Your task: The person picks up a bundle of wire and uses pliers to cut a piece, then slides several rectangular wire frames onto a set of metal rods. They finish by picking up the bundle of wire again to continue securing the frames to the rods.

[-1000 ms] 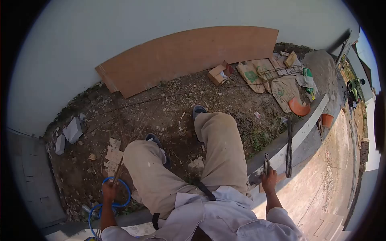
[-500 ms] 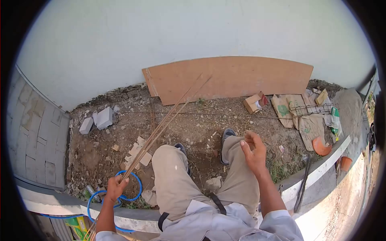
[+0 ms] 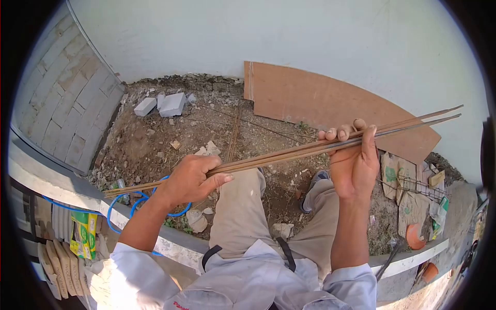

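A bundle of long, thin, rusty metal rods (image 3: 279, 156) lies across the front of my body, its right end higher than its left. My left hand (image 3: 195, 178) is wrapped round the bundle left of centre. Farther right, my right hand (image 3: 352, 160) has its palm turned up under the rods, with the fingers curled round them. Beyond my right hand the rod ends spread slightly apart in front of the brown board.
A brown board (image 3: 320, 101) leans on the pale wall (image 3: 289, 31). White blocks (image 3: 172, 104) lie on the dirt at the back left. Paper sacks (image 3: 411, 206) and a wire cage (image 3: 421, 188) are at right. A blue hose (image 3: 111, 214) loops over the low ledge (image 3: 62, 181).
The rods have swung from pointing forward to lying crosswise. My left hand has moved up and right. My right hand has risen and closed on the rods. The view has turned left.
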Demonstrator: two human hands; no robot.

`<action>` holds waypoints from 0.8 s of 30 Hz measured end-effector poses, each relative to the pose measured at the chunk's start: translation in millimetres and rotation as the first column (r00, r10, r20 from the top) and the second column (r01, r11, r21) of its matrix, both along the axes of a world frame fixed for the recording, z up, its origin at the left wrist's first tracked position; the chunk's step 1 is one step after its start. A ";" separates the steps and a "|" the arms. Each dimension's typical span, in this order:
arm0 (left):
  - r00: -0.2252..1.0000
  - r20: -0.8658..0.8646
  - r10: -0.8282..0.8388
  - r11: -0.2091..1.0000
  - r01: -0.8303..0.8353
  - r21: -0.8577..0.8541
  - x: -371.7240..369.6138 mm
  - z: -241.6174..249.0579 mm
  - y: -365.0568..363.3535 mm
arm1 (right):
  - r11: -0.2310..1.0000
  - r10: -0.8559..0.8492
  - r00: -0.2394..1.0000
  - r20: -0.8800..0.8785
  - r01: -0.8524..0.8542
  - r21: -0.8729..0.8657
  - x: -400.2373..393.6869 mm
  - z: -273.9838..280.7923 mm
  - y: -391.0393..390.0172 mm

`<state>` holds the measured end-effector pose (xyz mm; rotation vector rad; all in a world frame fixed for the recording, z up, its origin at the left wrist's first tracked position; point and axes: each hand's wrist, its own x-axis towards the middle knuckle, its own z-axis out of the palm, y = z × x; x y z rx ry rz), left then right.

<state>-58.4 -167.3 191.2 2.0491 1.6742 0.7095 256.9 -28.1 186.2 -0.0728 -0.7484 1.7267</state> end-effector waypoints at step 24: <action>0.848 0.507 -0.157 0.732 -0.244 0.636 -34.3 275.5 -114.0 | 0.602 -0.754 0.331 0.567 0.004 0.798 24.6 102.4 23.1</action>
